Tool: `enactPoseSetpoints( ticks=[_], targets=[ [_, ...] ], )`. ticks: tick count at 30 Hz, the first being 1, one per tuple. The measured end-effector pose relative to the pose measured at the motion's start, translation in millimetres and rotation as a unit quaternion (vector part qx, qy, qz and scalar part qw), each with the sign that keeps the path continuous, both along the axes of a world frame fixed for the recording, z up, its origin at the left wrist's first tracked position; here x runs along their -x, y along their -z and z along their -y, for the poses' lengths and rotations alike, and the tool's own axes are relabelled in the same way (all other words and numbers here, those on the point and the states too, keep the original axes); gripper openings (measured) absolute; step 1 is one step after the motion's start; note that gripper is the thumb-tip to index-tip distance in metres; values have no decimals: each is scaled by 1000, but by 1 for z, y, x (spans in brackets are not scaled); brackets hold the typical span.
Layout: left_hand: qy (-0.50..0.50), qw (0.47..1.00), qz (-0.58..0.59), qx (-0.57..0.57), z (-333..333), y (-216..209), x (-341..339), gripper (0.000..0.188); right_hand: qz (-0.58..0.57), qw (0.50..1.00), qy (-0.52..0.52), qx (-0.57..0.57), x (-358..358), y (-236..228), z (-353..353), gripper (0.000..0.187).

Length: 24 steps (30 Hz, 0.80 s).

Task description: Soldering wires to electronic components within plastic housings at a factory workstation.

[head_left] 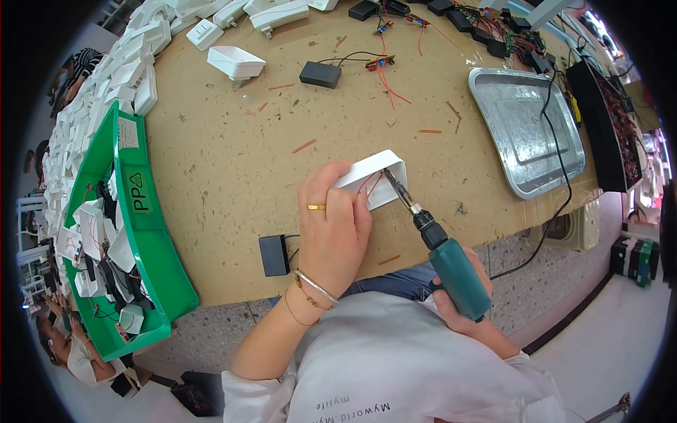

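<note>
My left hand (331, 211), with a ring and bracelets, is closed around a white plastic housing (374, 165) just above the table's near part. The housing's open side faces me, and red wires (369, 185) show inside. My right hand (462, 296) grips a corded electric screwdriver (455, 271) with a dark green body. Its metal bit reaches up and left into the housing; the exact point of contact is too small to make out. Next to my left wrist, a black box (273, 255) with a dark cable lies on the cardboard-covered table (233, 169).
A green bin (151, 225) of white housings and wired parts stands left. White housings (141, 70) are piled at the far left, one (236, 62) apart. Another black box (320, 75) is wired to a small board. A metal tray (522, 134) sits right, crossed by a black cord (564, 190).
</note>
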<state>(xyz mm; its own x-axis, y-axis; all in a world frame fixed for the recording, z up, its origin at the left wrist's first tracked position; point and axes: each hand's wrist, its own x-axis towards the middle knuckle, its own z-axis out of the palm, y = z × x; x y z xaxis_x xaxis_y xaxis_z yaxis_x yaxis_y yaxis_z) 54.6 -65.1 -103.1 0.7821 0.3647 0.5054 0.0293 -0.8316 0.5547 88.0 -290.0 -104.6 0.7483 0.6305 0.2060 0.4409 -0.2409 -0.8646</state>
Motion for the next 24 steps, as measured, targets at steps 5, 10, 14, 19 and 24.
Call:
enactPoseSetpoints(
  ticks=[5, 10, 14, 19, 24],
  targets=[
    [2, 1000, -3, 0, -1, 0, 0, 17, 33, 999, -18, 4, -2, 2, 1, 34],
    [1, 1000, -2, 2, 0, 1, 0, 17, 4, 1000, -5, 10, 1, 2, 2, 33],
    [0, 1000, -8, 11, 0, 0, 0, 17, -32, 999, 6, 0, 1, 0, 1, 30],
    [0, 1000, -3, 4, 0, 0, 0, 18, 55, 998, -31, 7, -5, 2, 2, 33],
    [2, 1000, -4, 1, 0, 0, 0, 17, 9, 999, -31, 22, -3, 2, 5, 33]
  ],
)
